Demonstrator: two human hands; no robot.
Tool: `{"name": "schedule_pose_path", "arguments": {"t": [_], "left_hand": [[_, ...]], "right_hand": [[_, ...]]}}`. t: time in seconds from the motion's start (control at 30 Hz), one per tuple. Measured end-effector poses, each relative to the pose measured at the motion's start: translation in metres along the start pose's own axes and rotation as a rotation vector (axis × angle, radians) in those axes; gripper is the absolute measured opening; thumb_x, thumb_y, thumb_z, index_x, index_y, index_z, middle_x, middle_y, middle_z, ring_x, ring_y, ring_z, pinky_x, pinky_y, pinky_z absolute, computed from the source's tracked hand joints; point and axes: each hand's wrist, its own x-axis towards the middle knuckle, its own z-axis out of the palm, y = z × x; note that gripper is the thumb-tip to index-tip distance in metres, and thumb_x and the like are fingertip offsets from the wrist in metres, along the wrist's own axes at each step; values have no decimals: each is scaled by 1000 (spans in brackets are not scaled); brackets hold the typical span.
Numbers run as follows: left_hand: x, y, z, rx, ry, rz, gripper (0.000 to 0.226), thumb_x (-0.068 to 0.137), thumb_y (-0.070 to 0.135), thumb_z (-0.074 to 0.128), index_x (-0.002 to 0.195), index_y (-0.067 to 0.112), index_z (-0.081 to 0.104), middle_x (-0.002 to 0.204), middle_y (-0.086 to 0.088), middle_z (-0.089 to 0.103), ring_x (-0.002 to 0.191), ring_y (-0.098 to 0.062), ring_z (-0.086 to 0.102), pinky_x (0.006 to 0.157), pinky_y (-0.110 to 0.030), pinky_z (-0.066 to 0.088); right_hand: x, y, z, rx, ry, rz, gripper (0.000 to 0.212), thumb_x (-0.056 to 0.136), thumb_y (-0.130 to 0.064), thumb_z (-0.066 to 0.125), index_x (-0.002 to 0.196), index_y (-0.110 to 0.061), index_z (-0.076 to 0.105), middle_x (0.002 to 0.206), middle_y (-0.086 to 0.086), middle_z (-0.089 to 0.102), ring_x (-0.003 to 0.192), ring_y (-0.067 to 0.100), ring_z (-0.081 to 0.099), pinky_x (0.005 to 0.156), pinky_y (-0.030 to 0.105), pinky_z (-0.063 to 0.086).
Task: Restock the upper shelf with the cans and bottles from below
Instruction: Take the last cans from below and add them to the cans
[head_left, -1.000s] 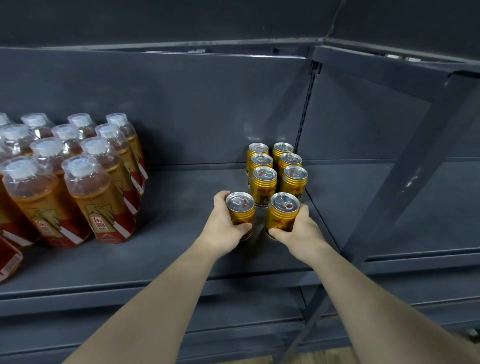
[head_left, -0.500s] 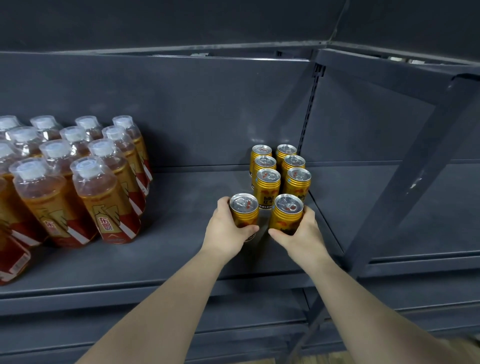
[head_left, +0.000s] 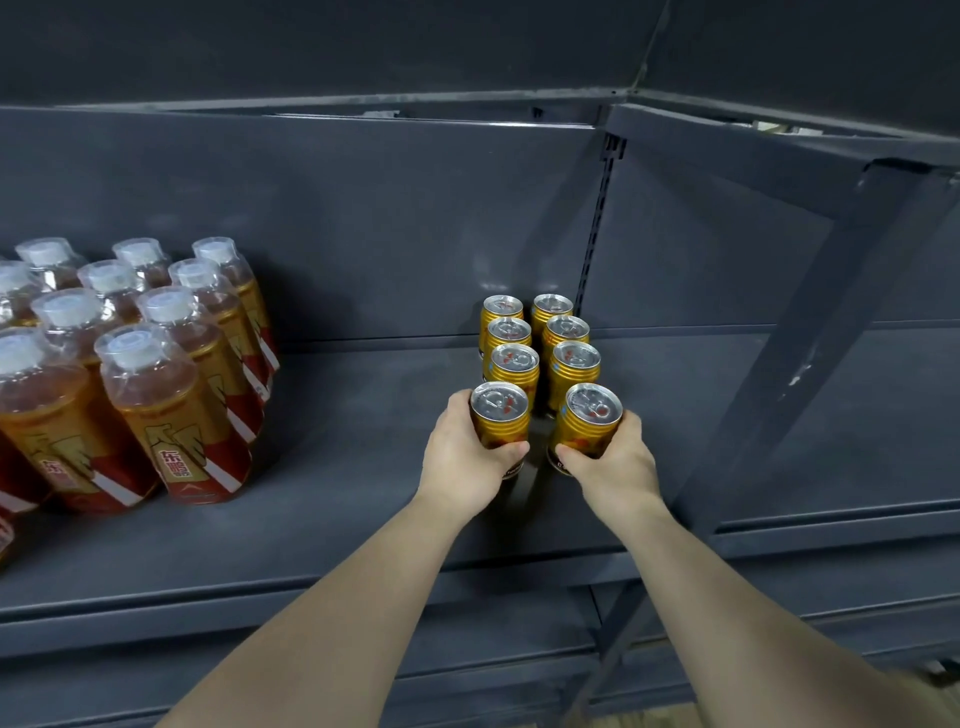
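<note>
Two cans set down at the near end of the rows
Left hand (head_left: 462, 457) grips the left can (head_left: 500, 415), right hand (head_left: 615, 460) the right can (head_left: 589, 421); a careless release could topple the standing cans (head_left: 540, 343) behind.

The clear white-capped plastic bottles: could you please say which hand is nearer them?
Left. The left hand, gripping a gold metal can, lies right of the clear plastic bottles; the right hand lies farther right.

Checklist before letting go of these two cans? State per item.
1. Grip, left hand on left can: ok.
2. Grip, right hand on right can: ok.
3. Both in line with rows behind: ok.
4. Bases flat on shelf: cannot tell, hands partly hide them.
5. Clear of bottles at left: ok.
</note>
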Motion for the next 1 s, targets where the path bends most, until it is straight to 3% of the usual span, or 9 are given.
{"name": "schedule_pose_path", "arguments": {"t": [0.33, 0.5, 0.67, 0.87, 1.0], "left_hand": [[12, 1, 29, -12, -28, -14, 76, 78, 26, 84, 139, 28, 41, 137, 8, 54, 125, -14, 52, 107, -36, 45], [16, -1, 33, -54, -17, -24, 76, 80, 23, 83, 142, 28, 39, 138, 7, 51, 126, -14, 51, 108, -37, 45], [19, -3, 36, -56, -11, -28, 78, 83, 23, 80, 146, 28, 35, 142, 6, 47, 130, -14, 48, 108, -35, 42], [18, -5, 37, -45, -21, -29, 78, 85, 22, 78, 147, 28, 32, 143, 7, 44, 130, -13, 46, 103, -27, 37], [17, -5, 37, -31, -23, -27, 79, 85, 23, 77, 148, 28, 31, 145, 7, 45, 132, -14, 46, 108, -33, 39]], "right_hand": [[20, 2, -3, -19, -23, -5, 76, 85, -21, 78, 144, -24, 30, 135, 0, 54, 123, 22, 55, 96, 39, 49], [28, 4, -2, -1, -58, -15, 78, 88, -21, 75, 148, -23, 27, 139, 0, 51, 124, 20, 52, 94, 32, 45], [33, 3, -1, 13, -93, -29, 79, 89, -19, 74, 149, -23, 23, 139, -1, 49, 112, 12, 48, 89, 29, 43], [34, 5, 0, 3, -90, -34, 81, 88, -22, 75, 149, -25, 21, 140, -1, 49, 123, 18, 51, 99, 38, 47], [32, 6, -1, 6, -96, -39, 81, 89, -23, 74, 150, -25, 21, 141, -1, 49, 127, 20, 51, 98, 36, 45]]}}
